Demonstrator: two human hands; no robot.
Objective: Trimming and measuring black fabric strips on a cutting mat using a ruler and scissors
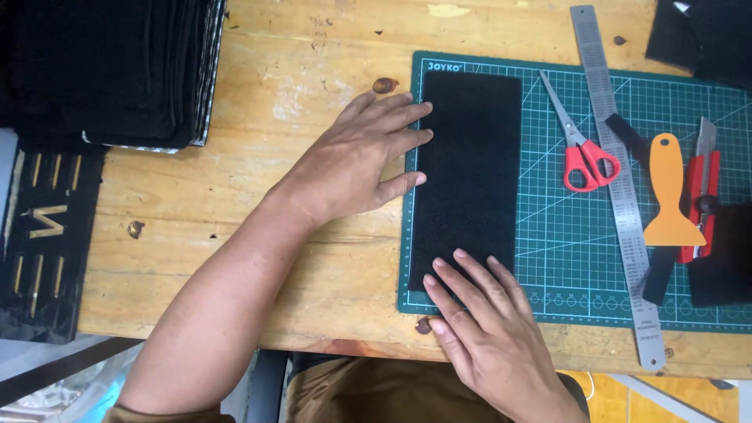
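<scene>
A black rectangular piece of fabric [470, 172] lies lengthwise on the left part of a green cutting mat [580, 243]. My left hand [356, 160] rests flat on the wooden table, fingers spread, its fingertips touching the fabric's left edge. My right hand [482, 321] lies flat at the near end of the fabric, with fingertips pressing on its lower edge. Neither hand grips anything.
On the mat lie red-handled scissors [581, 149], a long steel ruler [619, 188], an orange scraper [670, 196] and a red utility knife [703, 196]. Black fabric is stacked at the far left [110, 70], with more black pieces at the right [724, 258]. The table's near edge [235, 337] is close.
</scene>
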